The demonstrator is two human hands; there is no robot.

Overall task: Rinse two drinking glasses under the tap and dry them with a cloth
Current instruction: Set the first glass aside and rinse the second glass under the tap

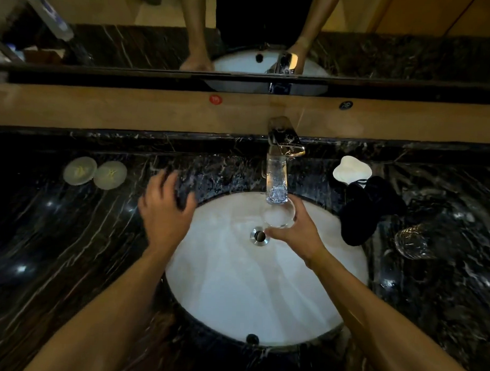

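Note:
My right hand (293, 234) grips a clear drinking glass (279, 215) over the white sink (220, 295), directly under the chrome tap (279, 170). The glass looks whitish inside, as if water is running into it. My left hand (165, 210) hovers over the sink's left rim with fingers spread and nothing in it; it is blurred. A second clear glass (412, 242) lies on its side on the dark marble counter at the right. A black cloth (368, 209) is bunched on the counter just right of the sink.
Two round pale discs (95, 171) sit on the counter at the left. A white soap dish or lid (351, 168) rests behind the black cloth. A mirror runs along the back wall above a tan ledge. The drain (259, 235) is at the sink's middle.

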